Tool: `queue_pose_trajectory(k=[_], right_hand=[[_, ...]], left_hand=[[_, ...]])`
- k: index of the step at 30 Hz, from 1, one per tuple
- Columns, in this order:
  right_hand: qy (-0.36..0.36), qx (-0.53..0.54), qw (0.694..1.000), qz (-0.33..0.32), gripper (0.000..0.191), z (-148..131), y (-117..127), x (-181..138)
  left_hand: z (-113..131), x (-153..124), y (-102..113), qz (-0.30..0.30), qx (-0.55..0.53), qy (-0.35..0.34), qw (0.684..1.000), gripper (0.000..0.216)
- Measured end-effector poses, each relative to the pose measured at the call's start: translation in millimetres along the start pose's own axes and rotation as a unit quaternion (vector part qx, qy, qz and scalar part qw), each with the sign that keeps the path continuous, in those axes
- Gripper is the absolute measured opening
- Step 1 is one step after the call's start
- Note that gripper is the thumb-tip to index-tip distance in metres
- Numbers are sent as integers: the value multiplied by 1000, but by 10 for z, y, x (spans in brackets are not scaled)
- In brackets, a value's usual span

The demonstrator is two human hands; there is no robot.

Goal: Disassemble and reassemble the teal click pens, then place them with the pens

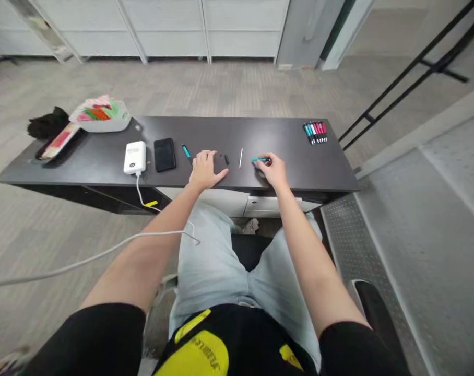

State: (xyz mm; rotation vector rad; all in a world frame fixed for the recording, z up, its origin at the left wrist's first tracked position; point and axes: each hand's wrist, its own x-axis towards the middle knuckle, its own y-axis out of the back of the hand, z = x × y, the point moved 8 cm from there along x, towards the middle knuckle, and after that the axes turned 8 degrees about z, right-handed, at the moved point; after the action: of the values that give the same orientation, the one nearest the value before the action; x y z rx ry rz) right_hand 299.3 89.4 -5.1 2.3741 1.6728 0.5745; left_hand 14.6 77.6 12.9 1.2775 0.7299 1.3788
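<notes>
My left hand rests on the dark table, fingers spread flat, holding nothing. Just left of it lies a teal pen piece. Small black pen parts lie to the right of its fingers. A thin white refill lies between my two hands. My right hand is closed in a pinch on a teal pen barrel, which points left just above the table.
A bunch of pink and teal pens lies at the far right of the table. A black phone and a white power bank with a cable sit left. A tray of colourful items stands far left.
</notes>
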Motion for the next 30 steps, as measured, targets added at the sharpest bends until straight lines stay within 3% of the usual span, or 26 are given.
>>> queue_pose_trajectory(k=[15,23,30], right_hand=[[-17,44,999,8,21,62,39,21],[12,64,997,39,16,83,81,12],[56,-11,997,52,10,41,57,-7]], left_hand=[[-34,15,-33,15,-48,1,999,74],[-36,22,-39,21,-50,2,999,71],[-21,8,-29,7,-30,1,1000,73]])
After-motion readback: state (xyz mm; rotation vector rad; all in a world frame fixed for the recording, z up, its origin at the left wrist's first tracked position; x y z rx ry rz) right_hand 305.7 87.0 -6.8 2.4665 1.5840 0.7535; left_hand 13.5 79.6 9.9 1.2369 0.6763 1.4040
